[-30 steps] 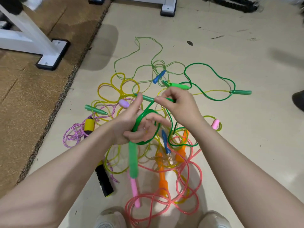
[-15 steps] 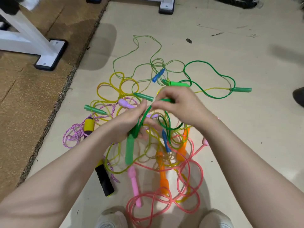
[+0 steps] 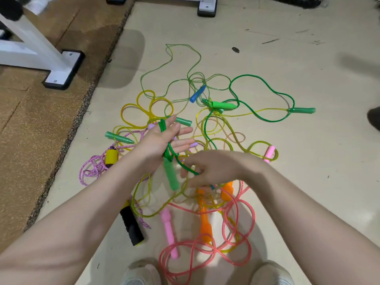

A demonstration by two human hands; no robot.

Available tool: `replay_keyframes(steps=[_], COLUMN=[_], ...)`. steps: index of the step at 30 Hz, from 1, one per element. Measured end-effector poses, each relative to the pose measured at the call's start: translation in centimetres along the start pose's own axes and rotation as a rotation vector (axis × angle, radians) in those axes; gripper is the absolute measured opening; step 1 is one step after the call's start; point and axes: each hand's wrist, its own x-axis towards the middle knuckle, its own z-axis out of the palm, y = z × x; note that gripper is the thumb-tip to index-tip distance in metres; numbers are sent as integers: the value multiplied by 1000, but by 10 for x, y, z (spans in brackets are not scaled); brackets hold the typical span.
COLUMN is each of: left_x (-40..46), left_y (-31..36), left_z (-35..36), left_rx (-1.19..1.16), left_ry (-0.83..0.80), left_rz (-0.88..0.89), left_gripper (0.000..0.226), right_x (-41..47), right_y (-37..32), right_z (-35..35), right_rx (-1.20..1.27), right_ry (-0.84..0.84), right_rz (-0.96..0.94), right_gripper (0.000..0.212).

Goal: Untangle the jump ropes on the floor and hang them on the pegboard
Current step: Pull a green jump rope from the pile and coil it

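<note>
Left hand (image 3: 162, 140) is flat-fingered with the dark green rope (image 3: 265, 83) coiled round it, while the right hand (image 3: 213, 169) pinches the strand. Rest of it trails into the pile on the floor (image 3: 287, 182), so pulling could probably cinch a knot.

The left hand (image 3: 162, 140) is opening flat, its fingers straightening, with the dark green rope (image 3: 167, 149) now looped across its palm and the green handle (image 3: 171, 175) dangling below. The right hand (image 3: 213, 169) is dropping lower, drawing the rope down beneath the left hand.
</note>
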Motion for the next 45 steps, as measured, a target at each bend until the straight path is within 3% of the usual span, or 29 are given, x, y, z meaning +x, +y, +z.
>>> replay_keyframes(steps=[2, 4, 7, 9, 11, 14, 15, 17, 20, 22, 25, 27, 29, 32, 35, 37, 38, 40, 43, 45], left_x=[0, -4, -15, -19, -16, -8, -6, -4, -9, -15, -19, -18, -17, -8, 1, 1, -1, -7, -12, -12], left_y=[-8, -4, 9, 16, 20, 21, 19, 16, 5, 5, 15, 22, 28, 23, 12, 4, 1, -2, 1, 7], left_z=[-2, -2, 0, 3, 6, 8, 8, 6, 5, 10, 13, 13, 15, 16, 10, 2, -2, -5, -2, 1], left_rx=[191, 382, 301, 172, 12, -55, 2, 179, 527, 598, 367, 219, -16, -254, -57, 209, 313, 421, 428, 281], left_ry=[54, -5, -388, -618, -652, -348, -236, -83, -63, -208, -533, -731, -788, -508, -94, 20, 21, -83, -394, -620], left_rz=[-16, -97, -275, -272, -179, -26, 2, 8, -36, -69, -203, -201, -141, 35, 126, 56, -7, -129, -178, -181], left_gripper=[47, 50, 89, 97, 93, 62, 48, 35, 44, 57, 94, 101, 96, 80, 53, 52, 59, 80, 103, 106], right_x=[-8, -11, 4, 19, 26, 21, 18, 11, 1, -7, -4, 9, 20, 21, 4, -6, -8, -9, 0, 11], right_y=[-3, -1, 19, 34, 44, 37, 31, 15, -2, 1, 21, 30, 34, 33, 16, 1, -4, -7, 10, 20], right_z=[-20, -33, -29, -10, 13, 35, 36, 26, -5, -23, -26, -9, 12, 37, 33, 15, 6, -12, -20, -8], right_rx=[-65, 175, 462, 358, 215, 294, 314, 173, -41, 73, 350, 351, 354, 347, 192, 118, 50, 3, 264, 385], right_ry=[120, 391, 855, 914, 655, 19, -96, -136, 155, 448, 844, 933, 735, 223, -178, -225, -144, 179, 732, 975], right_rz=[-83, -154, -114, 2, 95, 148, 135, 62, -98, -140, -156, -101, 21, 155, 196, 128, 45, -118, -195, -147], right_gripper=[19, 12, 14, 11, 20, 54, 56, 44, 10, 10, 16, 11, 33, 68, 74, 54, 38, 9, 12, 10])
